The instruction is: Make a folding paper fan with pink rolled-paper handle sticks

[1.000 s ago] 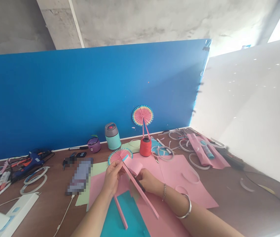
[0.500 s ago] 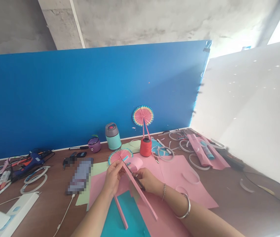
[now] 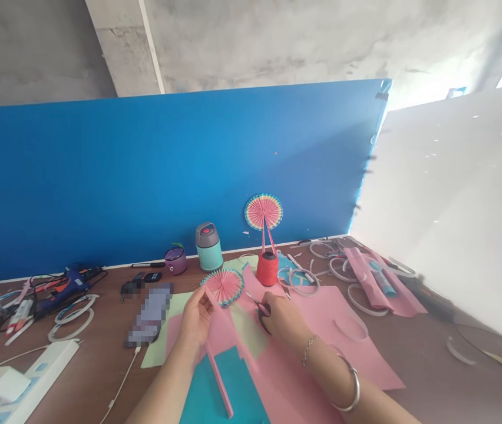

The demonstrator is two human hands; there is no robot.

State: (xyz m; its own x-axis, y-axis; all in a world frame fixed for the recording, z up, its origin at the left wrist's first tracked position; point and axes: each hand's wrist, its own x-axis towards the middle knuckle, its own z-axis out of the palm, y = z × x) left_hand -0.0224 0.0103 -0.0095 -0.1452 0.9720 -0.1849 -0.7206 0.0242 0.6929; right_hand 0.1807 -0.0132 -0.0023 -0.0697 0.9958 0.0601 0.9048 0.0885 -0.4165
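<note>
- Just below the frame's centre, the left hand pinches the edge of a pink paper sheet, holding it up off the table.
- The right hand is closed around scissors, with the blades pointing left at the paper.
- The left fingertips sit near the blades; a nick seems possible if the paper slips.
- The paper fan just behind could get snipped or knocked.
- Loose sheets underneath may catch in the cut.
</note>
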